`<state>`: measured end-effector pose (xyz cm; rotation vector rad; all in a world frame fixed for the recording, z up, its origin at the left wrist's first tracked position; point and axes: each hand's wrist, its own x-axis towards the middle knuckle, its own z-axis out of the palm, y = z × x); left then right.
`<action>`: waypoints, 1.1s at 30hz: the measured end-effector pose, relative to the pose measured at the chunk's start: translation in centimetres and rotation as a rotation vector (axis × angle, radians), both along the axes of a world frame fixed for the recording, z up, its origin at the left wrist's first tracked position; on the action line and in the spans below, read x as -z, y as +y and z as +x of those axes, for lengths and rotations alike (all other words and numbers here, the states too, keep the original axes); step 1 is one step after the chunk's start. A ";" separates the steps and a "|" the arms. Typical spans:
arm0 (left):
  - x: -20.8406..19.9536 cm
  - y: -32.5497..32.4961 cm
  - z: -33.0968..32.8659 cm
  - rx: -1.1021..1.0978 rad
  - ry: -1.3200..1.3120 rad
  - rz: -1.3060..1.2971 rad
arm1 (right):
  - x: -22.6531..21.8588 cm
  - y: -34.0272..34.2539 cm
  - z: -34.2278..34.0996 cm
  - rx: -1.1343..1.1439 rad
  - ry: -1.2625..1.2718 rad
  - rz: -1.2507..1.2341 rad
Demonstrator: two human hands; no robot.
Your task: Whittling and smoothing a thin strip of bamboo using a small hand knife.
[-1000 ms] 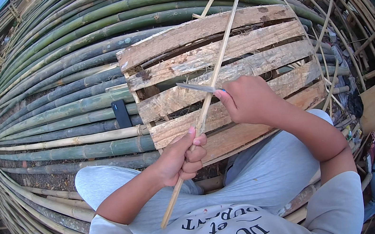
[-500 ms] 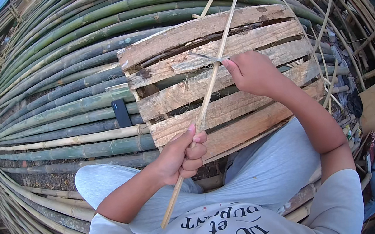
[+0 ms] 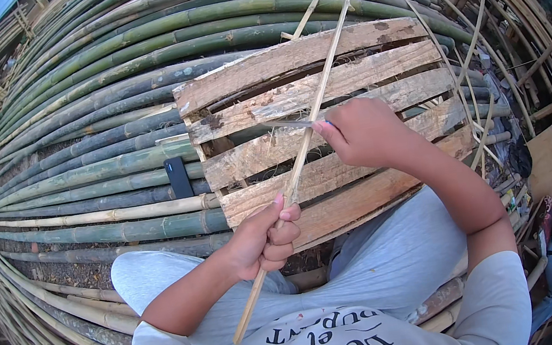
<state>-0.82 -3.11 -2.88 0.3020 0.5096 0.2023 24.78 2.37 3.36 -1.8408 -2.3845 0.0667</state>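
Observation:
My left hand (image 3: 267, 237) is closed round a long pale bamboo strip (image 3: 331, 52), near its lower end. The strip slants up and away to the right, across a slatted wooden platform (image 3: 246, 161). My right hand (image 3: 366, 133) grips a knife whose handle is mostly hidden in the fist. Its thin blade (image 3: 285, 124) points left and lies across the strip about midway along, with my right thumb close to the strip there. A second, shorter strip (image 3: 314, 3) leans beyond the platform's far edge.
Many green and grey bamboo poles (image 3: 91, 160) lie side by side left of and beyond the platform. A dark phone (image 3: 178, 178) rests on them at the platform's left. Loose thin strips (image 3: 476, 38) stand at the right, near a brown board (image 3: 548, 169). My crossed legs (image 3: 374, 264) are close in front.
My right hand and the knife have slid down along the strip, toward my left hand. My left hand keeps its hold, shifting slightly lower in the picture.

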 end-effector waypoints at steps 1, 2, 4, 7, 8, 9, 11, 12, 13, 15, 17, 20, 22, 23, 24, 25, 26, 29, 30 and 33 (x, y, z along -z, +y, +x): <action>0.0 -0.1 -0.1 0.002 -0.012 -0.008 | -0.2 -1.5 -0.7 -0.088 0.005 -0.056; 0.0 0.0 -0.1 -0.001 -0.017 -0.007 | -0.2 -2.2 -1.0 -0.177 0.011 -0.112; -0.3 -0.2 0.1 0.031 -0.016 0.014 | 0.2 -0.8 0.8 -0.173 0.022 -0.120; -0.3 -0.3 0.4 0.037 -0.025 0.015 | 0.9 3.1 4.0 0.029 0.094 -0.012; -0.2 -0.2 0.4 0.041 -0.031 0.019 | 0.9 3.6 4.7 0.014 0.140 0.000; 0.0 -0.1 0.3 0.044 -0.034 0.021 | 0.9 4.1 4.9 -0.011 0.189 0.014; 0.2 0.1 -0.2 0.032 -0.037 0.026 | -0.6 1.8 2.0 -0.087 0.067 -0.062; 0.1 -0.1 -0.2 0.033 -0.031 0.013 | -1.1 0.6 1.0 -0.148 -0.054 -0.143; 0.2 -0.2 -0.2 0.035 -0.024 0.000 | -0.9 0.6 0.9 -0.156 -0.058 -0.141; 0.1 -0.1 -0.1 0.036 -0.042 0.017 | -0.6 0.4 0.9 -0.185 -0.046 -0.108; -0.1 -0.3 0.2 0.056 -0.056 0.032 | 0.0 3.1 3.9 -0.080 0.009 -0.023; -0.3 -0.2 0.2 0.060 -0.047 0.039 | 0.3 5.3 6.3 0.068 0.013 0.089; -0.1 -0.1 -0.2 0.055 -0.052 0.020 | -0.3 4.8 5.1 0.108 -0.038 0.115; 0.0 0.0 -0.5 0.045 -0.053 0.024 | -0.7 3.2 3.5 -0.026 -0.081 0.053; 0.0 -0.1 -0.5 0.050 -0.051 0.013 | -1.0 2.0 2.7 -0.153 -0.126 -0.015; 0.1 -0.2 -0.5 0.054 -0.050 0.001 | -0.9 2.0 2.7 -0.158 -0.128 -0.017; 0.0 -0.2 -0.5 0.048 -0.052 -0.002 | -0.7 2.1 2.7 -0.177 -0.107 -0.015; -0.4 -0.6 0.0 0.071 -0.074 0.025 | 0.4 4.7 6.1 -0.061 -0.028 0.028; -0.2 -0.6 0.0 0.070 -0.074 0.021 | 0.7 6.0 7.4 0.055 0.032 0.075; 0.0 -0.6 0.0 0.067 -0.081 0.005 | 0.7 6.6 7.9 0.179 -0.018 0.145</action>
